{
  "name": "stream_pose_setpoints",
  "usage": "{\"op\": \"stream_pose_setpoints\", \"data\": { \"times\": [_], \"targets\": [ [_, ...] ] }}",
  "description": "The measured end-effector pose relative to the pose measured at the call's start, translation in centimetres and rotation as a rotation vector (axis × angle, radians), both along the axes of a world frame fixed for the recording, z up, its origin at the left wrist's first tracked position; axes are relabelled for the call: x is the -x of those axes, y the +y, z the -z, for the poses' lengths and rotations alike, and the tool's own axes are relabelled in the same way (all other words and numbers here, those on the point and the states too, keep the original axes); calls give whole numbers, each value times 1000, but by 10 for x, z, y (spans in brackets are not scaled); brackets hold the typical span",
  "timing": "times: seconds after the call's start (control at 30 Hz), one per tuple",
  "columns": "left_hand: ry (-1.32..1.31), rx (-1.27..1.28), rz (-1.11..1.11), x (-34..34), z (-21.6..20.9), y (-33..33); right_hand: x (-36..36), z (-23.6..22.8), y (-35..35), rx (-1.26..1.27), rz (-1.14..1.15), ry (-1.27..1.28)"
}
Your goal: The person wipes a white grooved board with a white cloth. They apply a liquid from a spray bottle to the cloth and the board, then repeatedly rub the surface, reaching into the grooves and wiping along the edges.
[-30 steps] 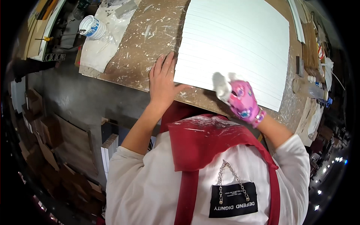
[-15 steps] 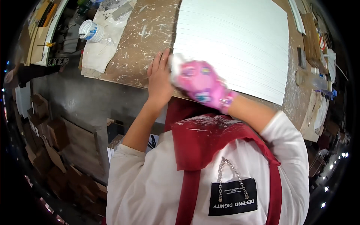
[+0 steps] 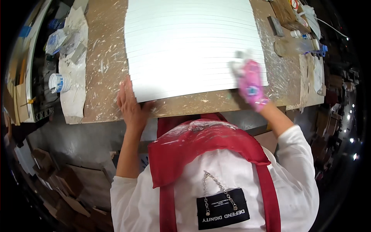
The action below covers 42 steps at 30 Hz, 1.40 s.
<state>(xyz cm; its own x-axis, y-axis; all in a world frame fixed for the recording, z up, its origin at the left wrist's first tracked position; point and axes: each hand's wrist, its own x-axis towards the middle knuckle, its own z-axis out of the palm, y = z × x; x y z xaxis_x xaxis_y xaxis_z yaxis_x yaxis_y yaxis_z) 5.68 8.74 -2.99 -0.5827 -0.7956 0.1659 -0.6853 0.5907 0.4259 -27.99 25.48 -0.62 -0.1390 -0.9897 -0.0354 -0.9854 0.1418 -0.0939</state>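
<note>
A white panel [image 3: 189, 50] with thin parallel lines across it lies on the worn brown worktable [image 3: 104, 69]. My bare left hand [image 3: 132, 106] rests at its near left corner, fingers stretched along the left edge and thumb spread along the near edge. Over the panel's near right part is my right hand [image 3: 250, 83], wearing a pink patterned glove. Its fingers are closed on a white wad [image 3: 241, 60] that looks like a cloth, smeared by motion.
Left on the table, a white plastic cup [image 3: 59, 83] stands on a stained sheet [image 3: 73, 102], with crumpled plastic [image 3: 58, 40] behind. To the right lie a dark block [image 3: 275, 26], a clear bottle [image 3: 295, 47] and a wooden box [image 3: 291, 15]. My red apron [image 3: 205, 135] hangs near the table edge.
My right hand has swept with the white wad from the panel's left edge to its right side. My left hand stays by the left edge, its thumb now spread. The view has shifted.
</note>
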Motion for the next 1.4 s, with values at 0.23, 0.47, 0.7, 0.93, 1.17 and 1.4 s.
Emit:
{"op": "stream_pose_setpoints", "data": {
  "times": [0.23, 0.47, 0.7, 0.93, 1.17, 1.4],
  "targets": [
    [130, -125, 9, -9, 1, -8, -117, -17, -99, 151, -394, -169],
    [108, 63, 134, -2, -6, -6, -61, -34, -84, -28, -650, 874],
    [107, 73, 118, -7, -3, -5, -54, -42, -83, 16, -711, 1085],
    [142, 73, 101, -8, 1, -7, -110, -70, -111, -195, -530, 7],
    [113, 73, 124, -3, -4, -8, -56, -61, -84, -179, -564, 761],
    [198, 64, 143, -6, 5, -10, -66, -18, -72, 59, -218, -375]
  ]
}}
